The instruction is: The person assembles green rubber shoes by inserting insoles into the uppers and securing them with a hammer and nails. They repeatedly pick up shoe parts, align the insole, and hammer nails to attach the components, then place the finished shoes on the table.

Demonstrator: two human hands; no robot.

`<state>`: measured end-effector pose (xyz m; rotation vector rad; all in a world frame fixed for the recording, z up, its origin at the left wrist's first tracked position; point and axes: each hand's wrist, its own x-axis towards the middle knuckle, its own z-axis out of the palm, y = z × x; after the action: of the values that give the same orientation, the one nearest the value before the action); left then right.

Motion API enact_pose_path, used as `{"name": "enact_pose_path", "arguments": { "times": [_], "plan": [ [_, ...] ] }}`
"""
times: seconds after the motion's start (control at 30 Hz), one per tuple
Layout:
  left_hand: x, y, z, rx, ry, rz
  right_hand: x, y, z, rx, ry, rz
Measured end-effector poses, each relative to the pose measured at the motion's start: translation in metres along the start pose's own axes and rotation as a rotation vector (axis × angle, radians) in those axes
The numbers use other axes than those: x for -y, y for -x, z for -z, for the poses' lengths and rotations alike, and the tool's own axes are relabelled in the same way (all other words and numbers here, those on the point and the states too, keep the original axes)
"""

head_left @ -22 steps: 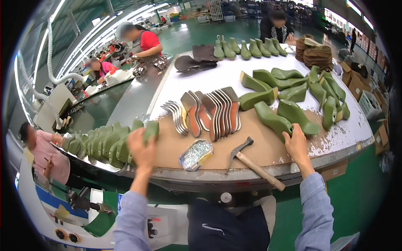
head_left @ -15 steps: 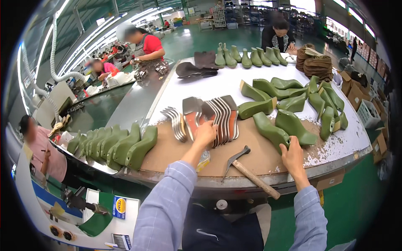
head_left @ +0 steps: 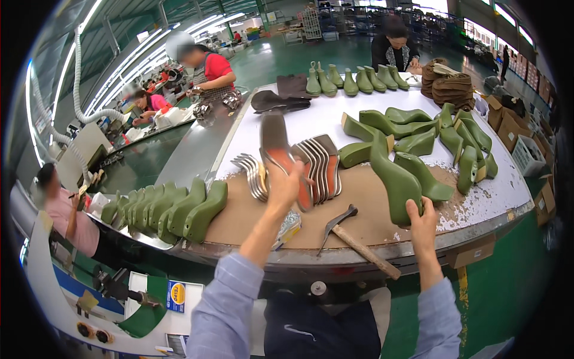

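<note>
My left hand (head_left: 283,186) is closed round an insole (head_left: 275,133), grey at the upper end and orange lower down, lifted upright above the table. A row of curved insoles (head_left: 326,157) with pale edges stands just right of it, and a smaller group (head_left: 253,177) lies to its left. In my right hand (head_left: 424,222) is a green shoe last (head_left: 396,186), tilted up with its narrow end toward me. Another green last (head_left: 426,177) lies behind it. Between my hands a hammer (head_left: 363,251) with a wooden handle rests on the brown board (head_left: 251,224).
Green lasts (head_left: 191,209) line the table's left front edge, and several more (head_left: 412,143) lie at the right. Small green boot-shaped pieces (head_left: 359,81) stand at the back beside brown stacked material (head_left: 452,93). Co-workers stand at the far side and left.
My left hand has raised an insole off the table. My right hand has lifted and tilted the green last toward me from where it lay.
</note>
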<state>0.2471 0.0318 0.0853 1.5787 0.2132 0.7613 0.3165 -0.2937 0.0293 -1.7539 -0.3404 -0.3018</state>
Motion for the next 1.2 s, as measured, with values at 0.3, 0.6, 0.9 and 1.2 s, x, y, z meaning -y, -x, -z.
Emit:
{"name": "enact_pose_path", "arguments": {
  "times": [0.3,0.6,0.9,1.2],
  "plan": [
    [-0.071,0.092,-0.026,0.222,0.92,0.33,0.13,0.067,-0.053,0.82,-0.693,-0.279],
    [-0.062,0.149,0.054,-0.095,0.605,-0.128,0.068,0.127,-0.056,0.603,-0.165,0.607],
    [-0.01,0.196,0.143,-0.056,-0.503,-0.022,0.04,0.174,-0.074,0.711,0.142,0.681],
    [0.048,0.062,0.101,0.393,-1.252,0.065,0.04,0.184,-0.074,0.613,0.092,0.688]
  ]
}}
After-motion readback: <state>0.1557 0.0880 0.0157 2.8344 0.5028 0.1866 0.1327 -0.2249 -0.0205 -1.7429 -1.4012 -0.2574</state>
